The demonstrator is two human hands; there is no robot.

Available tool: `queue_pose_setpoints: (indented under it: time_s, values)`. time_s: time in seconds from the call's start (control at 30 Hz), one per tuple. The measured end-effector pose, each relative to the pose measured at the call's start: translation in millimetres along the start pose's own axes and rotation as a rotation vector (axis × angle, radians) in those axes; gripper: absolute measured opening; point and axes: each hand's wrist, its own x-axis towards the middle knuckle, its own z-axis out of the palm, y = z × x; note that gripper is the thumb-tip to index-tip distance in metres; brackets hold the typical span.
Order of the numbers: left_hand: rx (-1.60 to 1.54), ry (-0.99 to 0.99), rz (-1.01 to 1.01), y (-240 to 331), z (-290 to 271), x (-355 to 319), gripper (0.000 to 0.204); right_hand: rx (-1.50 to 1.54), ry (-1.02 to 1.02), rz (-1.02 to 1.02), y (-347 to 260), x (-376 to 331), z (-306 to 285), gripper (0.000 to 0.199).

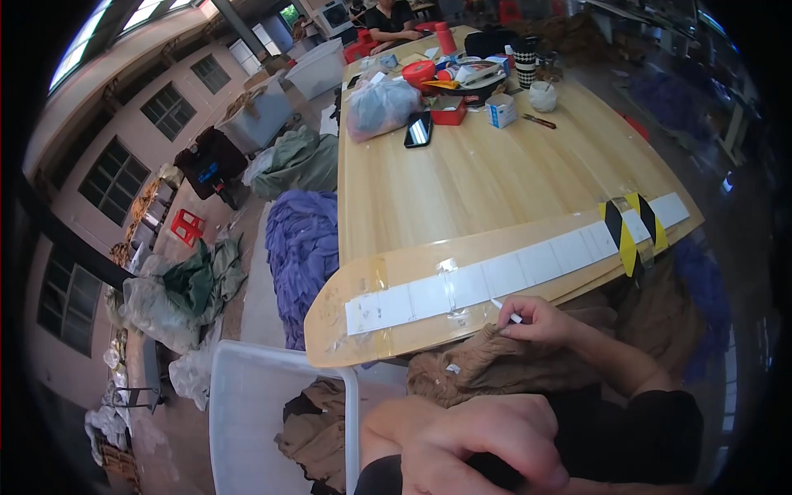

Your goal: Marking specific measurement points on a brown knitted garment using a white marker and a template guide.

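My right hand (535,318) is closed around a slim white pen-like stick (516,318) at the near edge of the table, just below a long white strip (470,287) with marked divisions. Brown knitted cloth (445,371) lies bunched under that hand and across my lap, with a small white tag on it. Very close and large at the bottom is my left hand (487,437). Its fingers look bent, but their tips are hidden, so whether it grips anything cannot be made out.
Yellow-black tape (620,238) crosses the strip's right end. A translucent bin (285,360) with brown cloth stands at my left; purple cloth (301,256) is piled beyond. Farther back lie a phone (418,130), a plastic bag (384,109) and small boxes. A person (390,22) sits at the far end.
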Motion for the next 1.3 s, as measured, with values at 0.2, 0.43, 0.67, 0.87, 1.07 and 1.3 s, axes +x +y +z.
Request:
queue_pose_setpoints:
  time_s: [0.2, 0.43, 0.67, 0.87, 1.07, 1.3]
  values:
    - [-0.027, 0.003, 0.075, -11, -7, -16, 0.027, 0.029, 0.033, 0.040, 3, 1, 0, 0.011]
    - [-0.038, -0.016, 0.043, -9, -4, 2, 0.027, 0.026, 0.036, 0.011, 6, 1, -2, 0.011]
    - [-0.051, -0.016, 0.028, -11, -4, 6, 0.027, 0.025, 0.039, -0.020, 0, 5, 0, 0.010]
    - [-0.054, -0.028, 0.040, -15, -4, 8, 0.028, 0.038, 0.058, -0.006, 0, 3, -2, 0.010]
    - [-0.374, -0.151, -0.015, -23, -25, 10, 0.029, 0.052, 0.080, 0.012, 0, 1, -4, 0.009]
    - [-1.026, -0.366, 0.036, -22, -4, 13, 0.033, 0.049, 0.075, -0.003, 3, 3, -1, 0.009]
